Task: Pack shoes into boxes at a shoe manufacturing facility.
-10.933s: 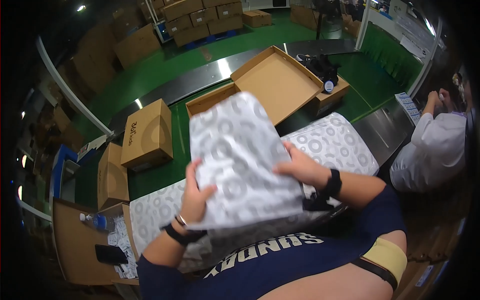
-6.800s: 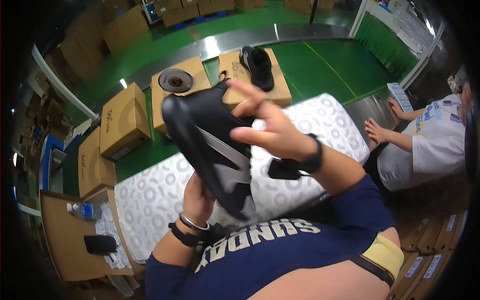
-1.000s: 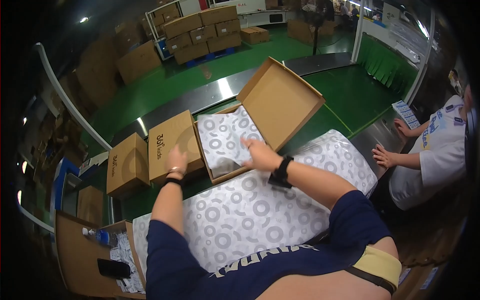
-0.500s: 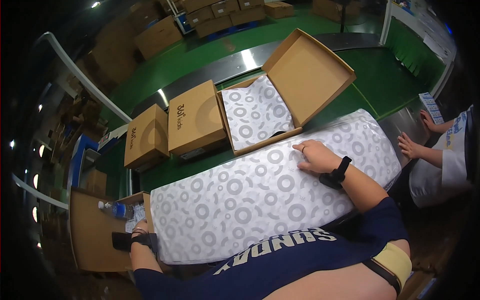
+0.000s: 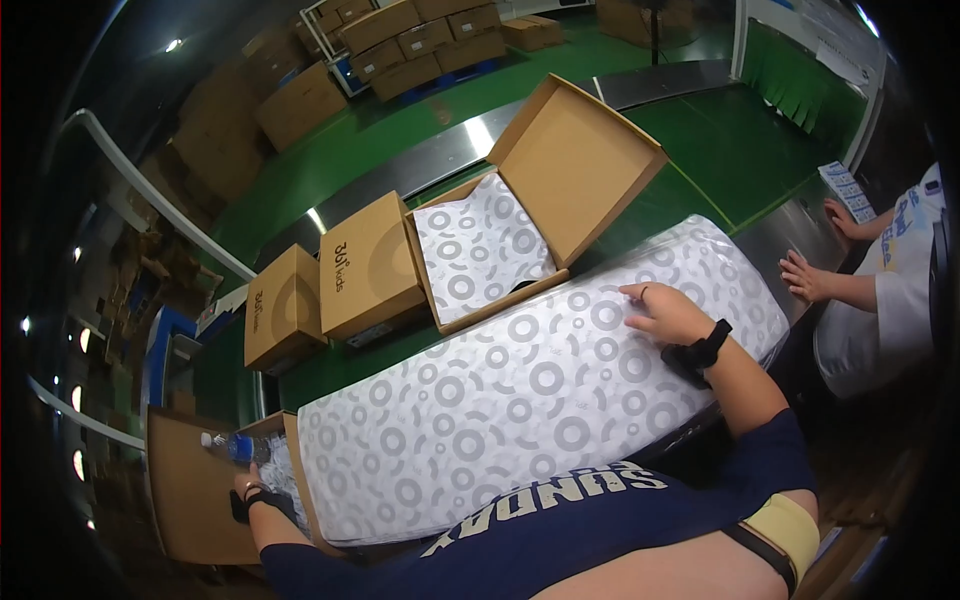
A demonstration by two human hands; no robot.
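Note:
My right hand [image 5: 670,316] is over the right part of a long stack of white tissue paper [image 5: 480,410] printed with grey rings. Its index finger and thumb are apart, with nothing between them. At the lower left my left hand [image 5: 245,482] reaches into an open cardboard carton [image 5: 190,505], beside a clear plastic bottle [image 5: 238,447] with a blue label. Small white packets [image 5: 283,468] lie in that carton. The left fingers are mostly hidden, so their grip does not show. Beyond the paper stands an open shoe box [image 5: 452,325], its contents covered with the same printed tissue [image 5: 480,245].
Two closed brown shoe boxes [image 5: 370,265] [image 5: 285,310] stand left of the open one on the green conveyor belt [image 5: 715,150]. At right, a co-worker's hands [image 5: 803,276] rest near a metal edge, by a blue-and-white printed sheet [image 5: 846,192]. Stacked cartons [image 5: 425,40] stand far back.
My left hand has shifted left inside the carton, away from the packets and toward the bottle. My right hand has moved rightward along the tissue paper. The whole view has shifted slightly.

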